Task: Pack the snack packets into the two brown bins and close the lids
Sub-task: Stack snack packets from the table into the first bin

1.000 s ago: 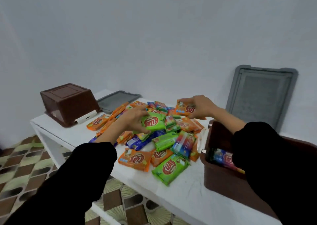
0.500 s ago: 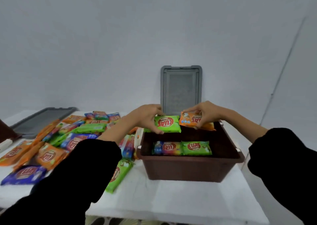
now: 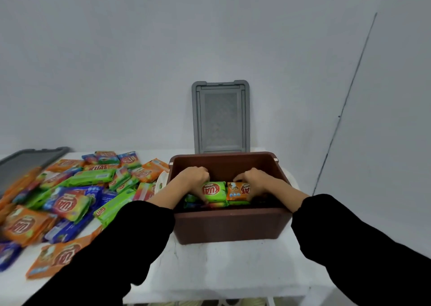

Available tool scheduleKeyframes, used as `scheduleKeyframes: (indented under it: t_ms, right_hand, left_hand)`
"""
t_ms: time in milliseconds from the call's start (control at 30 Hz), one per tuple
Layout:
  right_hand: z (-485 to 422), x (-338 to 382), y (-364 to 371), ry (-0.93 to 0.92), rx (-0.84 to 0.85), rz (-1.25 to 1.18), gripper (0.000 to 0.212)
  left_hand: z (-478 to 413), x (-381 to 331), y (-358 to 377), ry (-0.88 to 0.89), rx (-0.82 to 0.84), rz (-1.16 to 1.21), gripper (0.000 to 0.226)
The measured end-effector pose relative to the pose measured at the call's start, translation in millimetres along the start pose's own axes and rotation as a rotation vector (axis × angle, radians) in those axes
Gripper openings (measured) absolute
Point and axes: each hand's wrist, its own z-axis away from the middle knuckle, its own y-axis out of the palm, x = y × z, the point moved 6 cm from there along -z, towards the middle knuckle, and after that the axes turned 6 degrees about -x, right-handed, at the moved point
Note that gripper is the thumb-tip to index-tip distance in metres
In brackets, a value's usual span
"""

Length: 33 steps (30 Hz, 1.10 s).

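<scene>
A brown bin (image 3: 229,226) stands open on the white table (image 3: 233,266) in front of me. Both my hands are down inside it. My left hand (image 3: 192,179) holds a green snack packet (image 3: 213,191). Beside it, my right hand (image 3: 255,181) holds an orange snack packet (image 3: 236,191). Both packets sit on top of other packets lying in the bin. A heap of orange, green, blue and rainbow snack packets (image 3: 70,198) covers the table's left side. The second brown bin is out of view.
A grey lid (image 3: 221,117) leans upright against the wall behind the bin. Another grey lid (image 3: 25,163) lies flat at the far left, behind the heap. The wall stands close behind the table, and the table's right edge lies just past the bin.
My view turned right from the heap to the bin. Both hands carried a green and an orange packet over the bin and lowered them inside.
</scene>
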Motion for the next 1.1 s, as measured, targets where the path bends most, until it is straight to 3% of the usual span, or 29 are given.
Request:
scheduleKeyframes:
  t_ms: [700,833,933,1000,1100]
  right_hand:
    - [3.5,8.0,-0.1,0.045,-0.036,0.126,0.079]
    - [6.6,10.8,-14.4,0.045,-0.048,-0.052,0.065]
    - [2.5,26.9,-51.3,0.029,-0.234,-0.200,0.055]
    - [-7.1,52.8,-77.0,-0.030,-0.335,-0.284,0.052]
    - [-24.3,108.7,-103.3,-0.151,-0.398,-0.339,0.053]
  left_hand:
    - [-0.4,-8.2,-1.0,0.098,-0.062,-0.068,0.065]
    - [13.1,2.2,-20.5,-0.010,-0.160,0.235,0.067]
    - [39.5,32.4,-54.1,-0.115,-0.398,0.487,0.044]
    - [65.5,62.1,-67.2,-0.176,-0.487,0.501,0.032]
    - [111.3,117.2,-59.9,-0.340,-0.484,0.505,0.028]
